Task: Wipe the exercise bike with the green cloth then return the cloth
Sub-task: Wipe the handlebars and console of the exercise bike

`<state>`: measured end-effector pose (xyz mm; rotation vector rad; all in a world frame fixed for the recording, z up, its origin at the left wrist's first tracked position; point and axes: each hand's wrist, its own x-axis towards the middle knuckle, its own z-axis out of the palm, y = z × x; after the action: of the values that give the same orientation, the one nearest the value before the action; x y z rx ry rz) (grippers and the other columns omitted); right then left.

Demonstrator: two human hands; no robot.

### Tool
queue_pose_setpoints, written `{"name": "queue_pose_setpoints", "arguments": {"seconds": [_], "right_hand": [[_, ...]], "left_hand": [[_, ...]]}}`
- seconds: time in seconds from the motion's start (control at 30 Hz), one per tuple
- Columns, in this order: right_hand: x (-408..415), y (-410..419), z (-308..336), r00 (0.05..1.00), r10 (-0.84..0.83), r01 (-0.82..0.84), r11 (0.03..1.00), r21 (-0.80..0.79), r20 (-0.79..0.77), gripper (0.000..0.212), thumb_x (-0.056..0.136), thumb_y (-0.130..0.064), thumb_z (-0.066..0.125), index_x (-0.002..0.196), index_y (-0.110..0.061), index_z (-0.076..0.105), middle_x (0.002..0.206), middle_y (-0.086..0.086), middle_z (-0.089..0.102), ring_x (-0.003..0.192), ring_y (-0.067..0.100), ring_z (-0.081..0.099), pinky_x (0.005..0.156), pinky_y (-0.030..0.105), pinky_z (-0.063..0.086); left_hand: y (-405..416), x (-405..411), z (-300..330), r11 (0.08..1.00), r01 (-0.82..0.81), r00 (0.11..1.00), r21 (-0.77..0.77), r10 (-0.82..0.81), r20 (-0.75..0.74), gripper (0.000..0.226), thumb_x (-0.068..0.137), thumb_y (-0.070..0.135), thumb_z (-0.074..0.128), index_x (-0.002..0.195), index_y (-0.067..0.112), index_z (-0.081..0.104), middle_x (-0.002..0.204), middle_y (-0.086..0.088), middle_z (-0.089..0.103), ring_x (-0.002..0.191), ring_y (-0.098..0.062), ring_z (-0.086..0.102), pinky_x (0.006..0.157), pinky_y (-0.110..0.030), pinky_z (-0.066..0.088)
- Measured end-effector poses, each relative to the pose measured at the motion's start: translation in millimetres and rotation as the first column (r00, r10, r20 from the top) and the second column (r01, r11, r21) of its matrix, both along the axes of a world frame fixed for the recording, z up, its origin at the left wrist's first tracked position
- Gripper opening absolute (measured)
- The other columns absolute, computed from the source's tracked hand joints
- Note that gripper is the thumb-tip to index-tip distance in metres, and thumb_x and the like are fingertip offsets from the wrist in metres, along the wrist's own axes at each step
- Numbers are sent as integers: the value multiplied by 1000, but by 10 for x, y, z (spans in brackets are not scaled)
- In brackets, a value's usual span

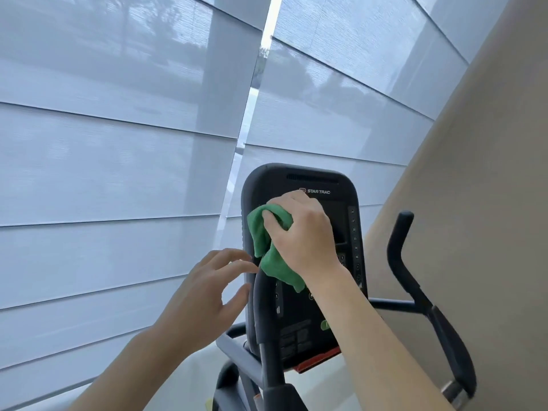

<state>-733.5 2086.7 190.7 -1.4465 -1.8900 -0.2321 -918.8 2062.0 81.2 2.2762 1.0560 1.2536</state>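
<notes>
The exercise bike's black console (323, 185), marked STAR TRAC, stands upright at lower centre. My right hand (302, 232) grips the bunched green cloth (268, 256) and presses it against the console's left half; part of the cloth hangs down below my palm. My left hand (207, 289) hovers just left of the console's edge with fingers spread and relaxed, holding nothing, fingertips near the left handlebar (262, 307). The right handlebar (415, 280) rises black and bent at the right.
Pale translucent window blinds (118, 173) fill the background, with a bright narrow gap between two panels. A beige wall or pillar (474, 203) stands close on the right, behind the right handlebar. The bike's grey frame (237, 354) runs below the console.
</notes>
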Motion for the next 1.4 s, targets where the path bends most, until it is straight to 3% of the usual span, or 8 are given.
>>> {"name": "queue_pose_setpoints", "arguments": {"seconds": [0.2,0.47,0.57,0.8,1.03,1.17,1.27,1.4], "right_hand": [[57,215,27,996,-28,32,998,45,-80,25,91,-48,72,79,-26,73,78,-7,67,74,19,64,76,40,55],[176,324,164,897,85,-214,942,-259,-433,46,91,-45,72,61,-11,63,60,7,62,58,19,57,67,47,54],[49,296,103,862,-46,-70,975,-209,-505,53,92,-47,68,61,-5,59,57,11,60,54,26,56,59,43,50],[-284,185,-37,899,-430,423,901,91,77,38,105,-47,49,93,-18,71,90,-1,62,85,29,57,65,33,38],[-85,254,71,910,-256,234,967,105,327,31,97,-47,56,78,-25,67,82,-5,62,80,23,58,65,31,36],[62,329,115,966,-86,92,996,-11,246,40,88,-51,60,64,-20,60,67,-4,58,65,18,56,64,30,39],[144,367,203,983,101,-141,951,-276,-155,37,86,-47,70,65,-17,67,60,-2,64,59,17,59,61,32,49],[95,325,167,941,55,-138,963,-232,-333,44,89,-39,72,59,-8,61,58,12,60,55,27,54,58,41,48]], "left_hand": [[25,100,-74,1000,-7,999,-19,6,-48,34,96,35,58,129,42,66,133,30,54,131,3,46,106,-20,40],[-129,131,-216,1000,10,979,-25,-15,-203,45,103,36,50,148,42,51,160,32,31,143,2,34,116,-26,36],[-198,110,-241,999,26,961,-44,-37,-275,56,106,29,49,158,43,33,166,34,11,149,2,21,120,-24,30],[-331,94,-338,993,51,941,-105,-83,-328,69,106,26,42,164,45,10,168,33,-11,152,-2,13,123,-29,28],[-281,68,-415,991,90,951,-104,-116,-286,70,105,23,46,163,47,14,165,39,-12,151,3,15,122,-28,30],[-278,85,-437,990,95,957,-102,-119,-266,75,100,41,55,162,49,13,165,40,-11,153,3,16,120,-28,34],[-321,120,-454,989,89,964,-119,-116,-241,91,89,65,62,161,53,6,164,41,-12,152,6,15,116,-28,36],[-401,183,-483,992,56,970,-112,-80,-228,99,85,74,62,161,54,2,164,41,-14,143,12,16,107,-22,38]]}}
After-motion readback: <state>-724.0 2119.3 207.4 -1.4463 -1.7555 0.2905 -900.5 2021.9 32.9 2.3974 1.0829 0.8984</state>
